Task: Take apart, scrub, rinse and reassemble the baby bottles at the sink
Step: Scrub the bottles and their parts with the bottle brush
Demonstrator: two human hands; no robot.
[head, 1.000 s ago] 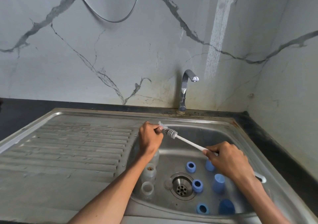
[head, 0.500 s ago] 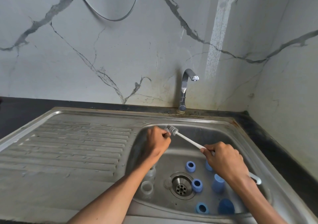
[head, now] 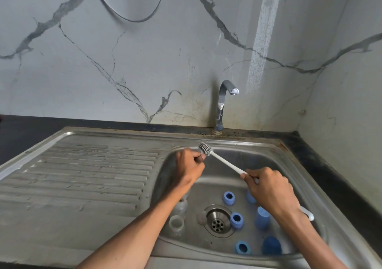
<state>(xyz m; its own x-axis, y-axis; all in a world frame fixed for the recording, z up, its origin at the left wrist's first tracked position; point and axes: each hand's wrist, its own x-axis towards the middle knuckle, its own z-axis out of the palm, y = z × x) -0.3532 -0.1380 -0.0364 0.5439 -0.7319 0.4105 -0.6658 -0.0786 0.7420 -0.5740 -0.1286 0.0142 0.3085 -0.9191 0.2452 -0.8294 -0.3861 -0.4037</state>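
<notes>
Right hand (head: pixel 268 188) grips the bottle brush (head: pixel 223 161) handle; left hand (head: pixel 190 165) is curled, contents indiscernible, above the sink (head: pixel 289 165).

Soft, even daylight fills the scene. A bright vertical streak of light (head: pixel 260 41) falls on the marble wall (head: pixel 144 62). The steel sink (head: pixel 268 157) shows dull glare. Wide-angle bending curves the edges; focus is sharp, blur slight.

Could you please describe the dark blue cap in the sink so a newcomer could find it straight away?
Start at the steel sink and its drain. Follow the basin to its near right corner, where the dark blue cap sits beside a lighter ring. It is the darkest blue piece, domed and closed on top.
</notes>
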